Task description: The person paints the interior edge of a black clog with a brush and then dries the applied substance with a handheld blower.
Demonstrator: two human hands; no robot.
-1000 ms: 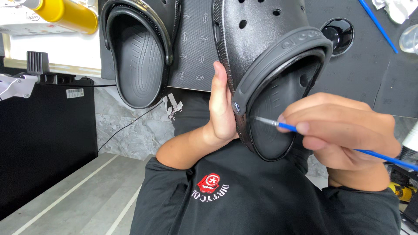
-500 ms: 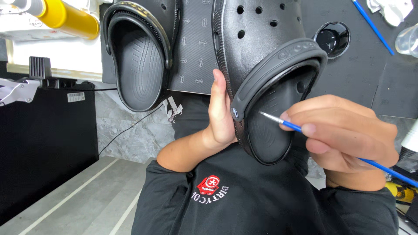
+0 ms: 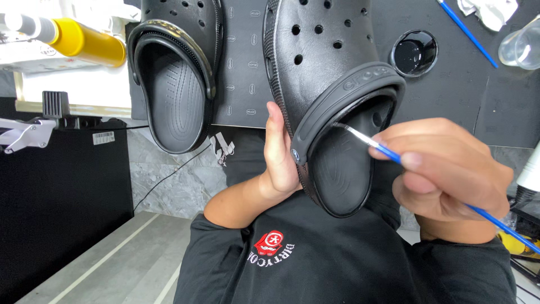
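My left hand point(image 3: 279, 157) grips the side of a black perforated clog point(image 3: 332, 84), holding it over my lap with the heel opening toward me. My right hand point(image 3: 444, 177) pinches a thin blue-handled paintbrush point(image 3: 394, 156). The brush tip touches the inner edge of the clog's grey heel strap point(image 3: 360, 93). A second black clog point(image 3: 177, 73) lies on the dark work mat point(image 3: 239, 62) to the left.
A small round pot of black paint point(image 3: 414, 52) sits on the mat at upper right, beside another blue brush point(image 3: 467, 34), crumpled tissue point(image 3: 488, 10) and a clear cup point(image 3: 520, 45). A yellow bottle point(image 3: 93, 42) lies upper left. A black cabinet point(image 3: 56, 197) stands at left.
The brush tip has slid upward along the heel strap's inner edge, from the insole area to the strap. My left hand keeps the clog steady.
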